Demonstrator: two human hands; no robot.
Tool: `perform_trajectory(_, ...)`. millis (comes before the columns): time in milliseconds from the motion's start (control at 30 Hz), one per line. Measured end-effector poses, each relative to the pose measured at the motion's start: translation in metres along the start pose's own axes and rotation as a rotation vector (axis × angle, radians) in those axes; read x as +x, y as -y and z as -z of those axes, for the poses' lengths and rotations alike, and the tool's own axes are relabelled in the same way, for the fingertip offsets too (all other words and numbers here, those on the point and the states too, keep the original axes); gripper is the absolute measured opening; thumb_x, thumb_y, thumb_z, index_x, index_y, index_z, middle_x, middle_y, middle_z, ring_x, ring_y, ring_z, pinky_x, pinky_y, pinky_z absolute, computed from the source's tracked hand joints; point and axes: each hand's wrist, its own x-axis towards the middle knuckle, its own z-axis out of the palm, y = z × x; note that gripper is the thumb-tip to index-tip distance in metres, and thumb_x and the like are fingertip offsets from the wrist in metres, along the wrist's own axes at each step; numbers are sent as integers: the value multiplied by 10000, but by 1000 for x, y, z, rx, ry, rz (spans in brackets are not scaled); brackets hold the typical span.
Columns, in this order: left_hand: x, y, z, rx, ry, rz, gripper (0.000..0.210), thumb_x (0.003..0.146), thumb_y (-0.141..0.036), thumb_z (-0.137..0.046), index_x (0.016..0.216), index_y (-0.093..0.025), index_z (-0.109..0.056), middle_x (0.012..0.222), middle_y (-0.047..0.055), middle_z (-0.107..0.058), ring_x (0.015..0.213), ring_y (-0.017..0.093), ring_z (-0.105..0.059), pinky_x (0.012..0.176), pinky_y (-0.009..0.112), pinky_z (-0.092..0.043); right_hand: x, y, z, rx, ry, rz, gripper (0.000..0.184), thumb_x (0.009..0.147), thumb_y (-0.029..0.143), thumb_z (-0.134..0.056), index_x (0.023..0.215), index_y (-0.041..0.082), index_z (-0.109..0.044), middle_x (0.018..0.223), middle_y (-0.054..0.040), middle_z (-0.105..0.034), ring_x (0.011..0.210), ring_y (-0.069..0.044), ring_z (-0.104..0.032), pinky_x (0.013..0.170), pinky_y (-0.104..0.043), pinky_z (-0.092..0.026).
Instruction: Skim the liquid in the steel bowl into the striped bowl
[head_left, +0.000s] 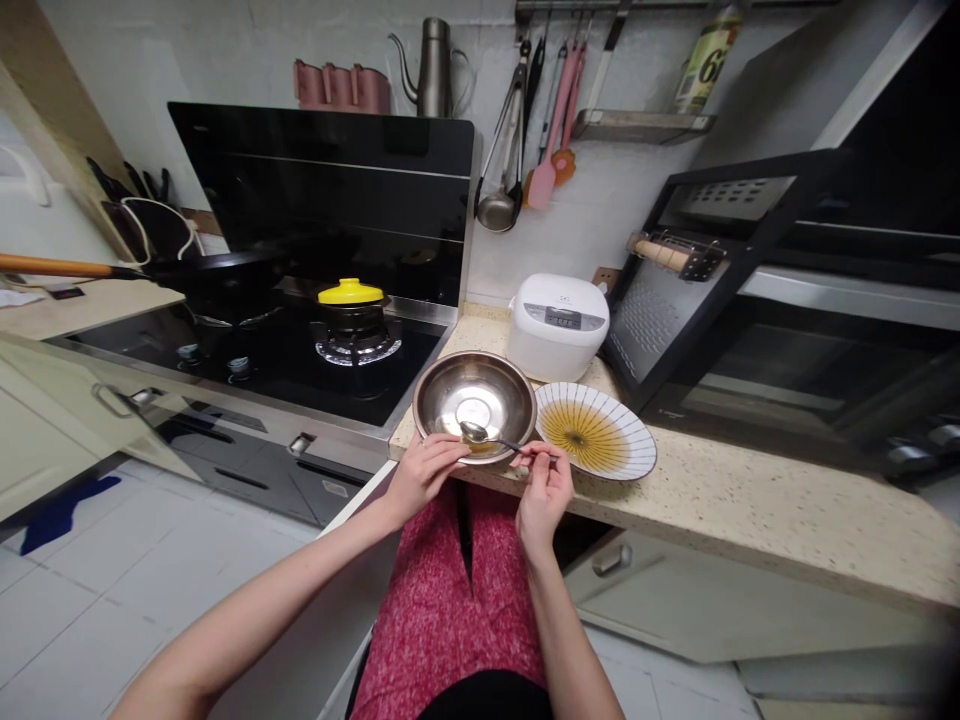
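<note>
A wide stainless steel bowl (435,390) stands at the counter's front edge, with a little yellowish matter showing inside by its near rim. My left hand (426,472) is closed at the bowl's near left rim, its fingertips close to the spoon's head. In my right hand (545,482) is the handle of a metal spoon (473,432), pinched between the fingers. The spoon's head points left and lies over the bowl's inside. Just right of the bowl, partly behind my right hand, is a white plate with dark radiating lines and a yellow-brown centre (611,435).
A white rice cooker (559,325) stands behind the bowl and plate. To the left is a gas stove (300,375) with a yellow lid (349,291) over one burner and a dark wok (217,275) on another. A black oven (810,370) occupies the right.
</note>
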Motion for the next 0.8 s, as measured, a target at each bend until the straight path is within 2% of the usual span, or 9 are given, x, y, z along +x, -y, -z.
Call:
perform_trajectory(533,0,1,0,4,-6,-11,297,1031,-204,-574,1300,-241,-694,1109,96,-790,1097,246,-713,966,427,-548,25,34,8,-15,-133,146,218,1002,403,-570,933,196,-579,851,-4,-619,654,-107,-599,654,-270,-517)
perform_trajectory(800,1,0,1,31,2,-19,287,1028,-180,-579,1287,-236,-690,1112,87,-793,1074,242,-718,975,436,-532,38,50,15,-31,-255,239,192,997,379,-582,925,201,-572,849,-2,-614,661,-110,-593,654,-272,-508)
